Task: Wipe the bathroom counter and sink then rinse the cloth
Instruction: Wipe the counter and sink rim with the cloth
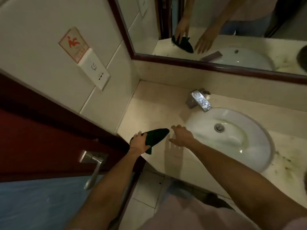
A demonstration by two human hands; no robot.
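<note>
The left hand (pixel 139 142) has its grip closed round the near end of a dark green cloth (pixel 155 136), fingers curled over the top, so the cloth lies on the pale worktop (pixel 149 103) and stretches away from the grip toward the sink (pixel 232 138). Just right of that grip, apart from the cloth's far tip, the right hand (pixel 181 136) hovers with fingers spread and relaxed, holding nothing, at the sink's left rim. Beyond both hands a chrome tap (pixel 199 100) stands at the basin's back edge.
</note>
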